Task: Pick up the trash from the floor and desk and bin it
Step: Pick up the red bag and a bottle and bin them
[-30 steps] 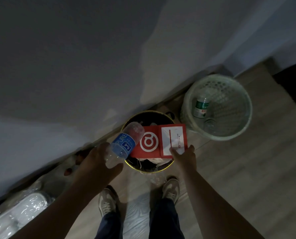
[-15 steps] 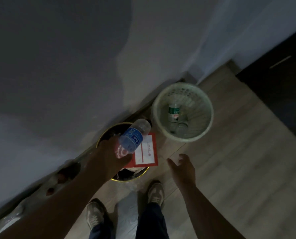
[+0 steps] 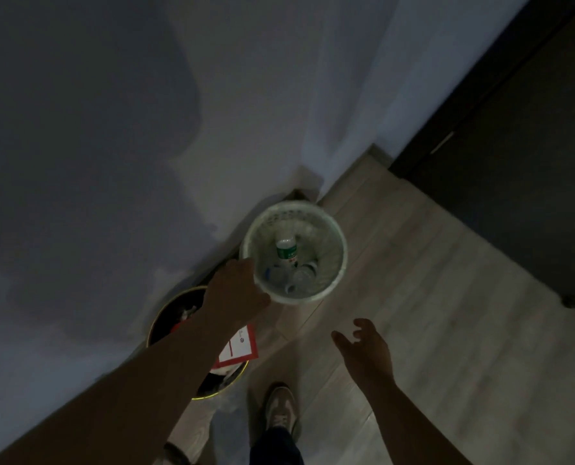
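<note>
Dim wood floor (image 3: 413,297); bottles (image 3: 288,251) in white bin (image 3: 296,299) beside left hand (image 3: 236,292), fingers hidden; right hand (image 3: 363,354) spread, empty

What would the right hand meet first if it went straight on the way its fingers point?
Most likely the near rim of the pale mesh basket. The open right hand points up-left toward it, with nothing visible between. Depth is unclear, so it could pass over the rim.

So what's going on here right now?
A person stands over two bins by the wall. The left hand reaches to the rim of the white mesh basket, which holds a green-label bottle and clear plastic. The right hand hangs open, empty. A red-and-white card lies on the gold-rimmed bin.
</note>
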The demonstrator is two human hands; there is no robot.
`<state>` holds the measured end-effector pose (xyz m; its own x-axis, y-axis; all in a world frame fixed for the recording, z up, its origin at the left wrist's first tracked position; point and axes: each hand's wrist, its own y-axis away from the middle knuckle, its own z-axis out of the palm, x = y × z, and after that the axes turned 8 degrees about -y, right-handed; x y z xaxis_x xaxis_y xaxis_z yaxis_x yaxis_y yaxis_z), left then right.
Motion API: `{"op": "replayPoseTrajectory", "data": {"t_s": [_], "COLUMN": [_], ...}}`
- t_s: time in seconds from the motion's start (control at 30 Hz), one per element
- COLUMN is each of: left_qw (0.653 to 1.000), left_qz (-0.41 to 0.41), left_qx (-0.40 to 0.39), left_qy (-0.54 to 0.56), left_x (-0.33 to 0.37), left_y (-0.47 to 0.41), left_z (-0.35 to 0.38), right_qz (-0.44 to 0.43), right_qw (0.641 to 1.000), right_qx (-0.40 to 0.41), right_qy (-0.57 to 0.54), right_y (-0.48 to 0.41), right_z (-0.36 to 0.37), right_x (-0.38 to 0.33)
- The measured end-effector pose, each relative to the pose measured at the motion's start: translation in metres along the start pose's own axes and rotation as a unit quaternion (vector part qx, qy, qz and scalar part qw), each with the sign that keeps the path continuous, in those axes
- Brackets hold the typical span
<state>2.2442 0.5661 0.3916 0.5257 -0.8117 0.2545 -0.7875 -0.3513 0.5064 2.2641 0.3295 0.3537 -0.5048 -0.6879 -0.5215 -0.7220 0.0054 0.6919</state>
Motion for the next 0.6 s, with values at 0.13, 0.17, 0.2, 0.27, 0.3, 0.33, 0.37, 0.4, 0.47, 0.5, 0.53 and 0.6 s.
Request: {"op": "replayPoseTrajectory", "data": {"t_s": [0.13,0.17,0.2,0.27,0.3,0.33,0.37,0.4,0.47,0.5,0.53,0.6], "left_qw": [1.0,1.0,0.999,0.998,0.996,0.993,0.992,0.99,0.986,0.982,0.981,0.98], "left_qz": [0.008,0.016,0.031,0.059,0.078,0.105,0.121,0.137,0.16,0.179,0.176,0.161], "left_qx": [-0.013,-0.015,-0.008,0.003,0.008,0.03,0.029,0.022,0.033,0.043,0.052,0.073], "left_qy": [-0.015,-0.013,-0.013,-0.031,-0.038,-0.045,-0.028,-0.024,-0.033,-0.05,-0.057,-0.086], "left_x": [0.007,0.008,0.007,0.005,0.005,0.005,0.002,-0.004,-0.008,-0.003,-0.001,-0.006], "left_y": [0.03,0.041,0.05,0.073,0.086,0.099,0.111,0.122,0.145,0.161,0.175,0.202], "left_z": [-0.023,-0.031,-0.039,-0.054,-0.064,-0.075,-0.085,-0.096,-0.123,-0.145,-0.165,-0.196], "right_qz": [-0.012,-0.016,-0.021,-0.036,-0.046,-0.059,-0.074,-0.091,-0.131,-0.152,-0.176,-0.23], "right_qw": [1.0,1.0,1.0,0.999,0.998,0.998,0.996,0.994,0.988,0.983,0.977,0.959], "right_qx": [0.003,0.001,-0.001,-0.005,-0.007,-0.008,-0.008,-0.007,-0.006,-0.007,-0.009,-0.005], "right_qy": [0.005,0.009,0.016,0.028,0.032,0.038,0.045,0.055,0.085,0.105,0.124,0.166], "right_y": [0.022,0.03,0.038,0.057,0.068,0.08,0.092,0.104,0.132,0.147,0.162,0.194], "right_z": [-0.016,-0.02,-0.023,-0.031,-0.035,-0.04,-0.044,-0.048,-0.057,-0.062,-0.067,-0.08], "right_x": [-0.008,-0.012,-0.016,-0.026,-0.033,-0.04,-0.049,-0.057,-0.08,-0.093,-0.107,-0.138]}}
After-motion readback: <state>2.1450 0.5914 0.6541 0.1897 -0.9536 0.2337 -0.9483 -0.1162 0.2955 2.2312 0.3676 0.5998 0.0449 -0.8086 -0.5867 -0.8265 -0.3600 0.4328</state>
